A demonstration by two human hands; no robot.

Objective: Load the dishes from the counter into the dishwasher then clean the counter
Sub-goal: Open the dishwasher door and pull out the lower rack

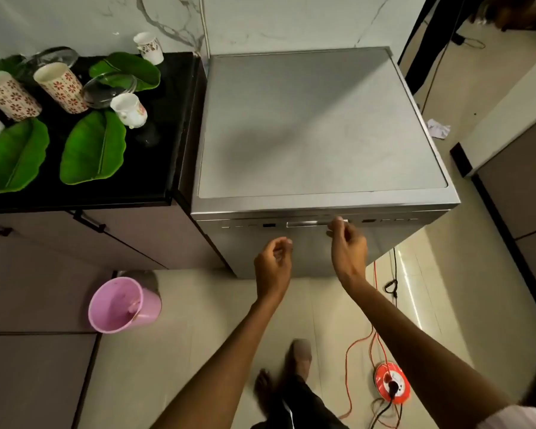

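Head cam: we're reaching our right hand (348,243) to the dishwasher (319,125) door handle (307,223), fingertips curling at it, though we can't tell if it's gripped. Left hand (274,263) is hanging loosely curled, holding nothing. Cups (61,86) and leaf plates (93,148) are sitting on the black counter (155,168).

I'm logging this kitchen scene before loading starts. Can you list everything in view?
Dishwasher: one, silver, door closed, right of counter.
Counter: one, black, left.
Leaf plates: four, green, on counter.
Tall cups: two, cream with red flowers, on counter.
Small cups: three, white, on counter.
Glass bowls: two, clear, on counter.
Bucket: one, pink, floor.
Cable reel: one, orange, floor.
Left hand: loosely curled, empty.
Right hand: fingertips at the door handle.
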